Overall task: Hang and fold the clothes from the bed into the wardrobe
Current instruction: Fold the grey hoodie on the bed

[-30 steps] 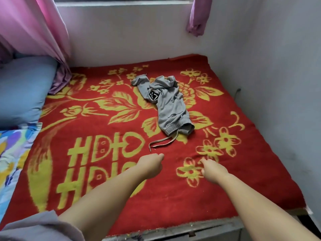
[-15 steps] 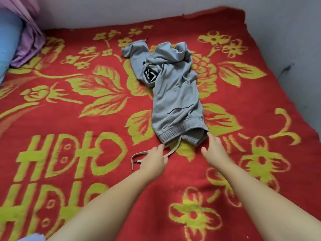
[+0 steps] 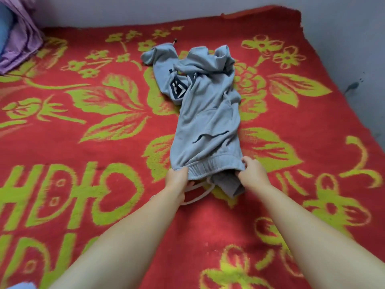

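On red-and-yellow floral blanket (image 3: pixel 104 205), crumpled grey sweatpants (image 3: pixel 206 122) lie mid-bed. Your left hand (image 3: pixel 177 180) and right hand (image 3: pixel 252 174) pinch elastic waistband (image 3: pixel 208 168) corners. Lift evenly, shake legs straight, mind dangling white drawstring (image 3: pixel 198 197).

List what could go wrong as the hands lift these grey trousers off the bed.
1. The left hand and right hand grip only the waistband of the grey trousers; the bunched, twisted legs may stay tangled when lifted.
2. The loose drawstring trails on the red blanket beneath the left hand and could snag or get pulled further out.
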Demonstrator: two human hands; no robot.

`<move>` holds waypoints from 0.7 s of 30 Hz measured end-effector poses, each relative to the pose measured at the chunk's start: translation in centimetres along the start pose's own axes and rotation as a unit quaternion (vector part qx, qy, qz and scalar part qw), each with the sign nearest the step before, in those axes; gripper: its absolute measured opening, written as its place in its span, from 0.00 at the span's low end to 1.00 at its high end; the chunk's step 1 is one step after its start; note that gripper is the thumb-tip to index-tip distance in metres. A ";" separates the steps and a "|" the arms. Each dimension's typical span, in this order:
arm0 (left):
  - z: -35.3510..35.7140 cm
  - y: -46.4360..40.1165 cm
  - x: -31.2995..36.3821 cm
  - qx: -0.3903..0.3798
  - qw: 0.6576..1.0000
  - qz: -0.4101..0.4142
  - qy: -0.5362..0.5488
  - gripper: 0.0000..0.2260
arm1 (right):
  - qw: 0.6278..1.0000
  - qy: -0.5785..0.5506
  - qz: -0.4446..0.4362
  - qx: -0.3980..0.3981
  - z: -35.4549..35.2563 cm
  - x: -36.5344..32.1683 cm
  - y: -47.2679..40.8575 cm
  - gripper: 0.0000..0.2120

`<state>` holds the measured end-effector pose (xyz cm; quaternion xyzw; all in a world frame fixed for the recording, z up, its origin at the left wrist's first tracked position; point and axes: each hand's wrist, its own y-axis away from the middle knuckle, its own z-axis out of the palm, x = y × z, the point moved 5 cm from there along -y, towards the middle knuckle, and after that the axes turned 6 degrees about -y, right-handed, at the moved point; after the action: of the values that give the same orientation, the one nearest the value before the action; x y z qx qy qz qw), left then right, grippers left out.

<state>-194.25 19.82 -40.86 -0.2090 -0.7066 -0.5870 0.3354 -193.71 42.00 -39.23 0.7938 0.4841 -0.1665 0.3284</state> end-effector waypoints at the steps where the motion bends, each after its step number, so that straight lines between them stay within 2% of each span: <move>1: -1.0 1.3 0.9 -0.008 1.000 -0.003 0.026 0.09 | 1.000 0.009 -0.008 -0.004 -0.8 -0.6 1.1 0.15; 5: -5.2 7.0 5.8 -0.054 0.992 -0.019 0.116 0.07 | 0.998 0.018 -0.051 -0.032 -5.2 -4.6 5.9 0.09; 8: -7.8 12.7 10.1 -0.101 0.981 -0.016 0.165 0.09 | 0.994 0.049 -0.083 -0.059 -9.1 -8.7 10.4 0.12; 11: -10.4 18.7 14.4 -0.155 0.957 -0.014 0.246 0.10 | 0.988 0.077 -0.119 -0.067 -12.9 -13.5 15.5 0.19; 17: -18.9 26.5 23.7 -0.180 0.936 0.098 0.286 0.13 | 0.968 0.129 -0.198 -0.084 -19.3 -25.4 23.6 0.17; 21: -26.0 30.3 28.1 -0.209 0.920 0.141 0.301 0.15 | 0.958 0.162 -0.201 -0.125 -20.1 -34.0 29.9 0.14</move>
<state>-186.74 -1.42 2.53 -0.1857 -0.3963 -0.7032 0.5603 -184.71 23.83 6.01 0.6488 0.6975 -0.0361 0.3020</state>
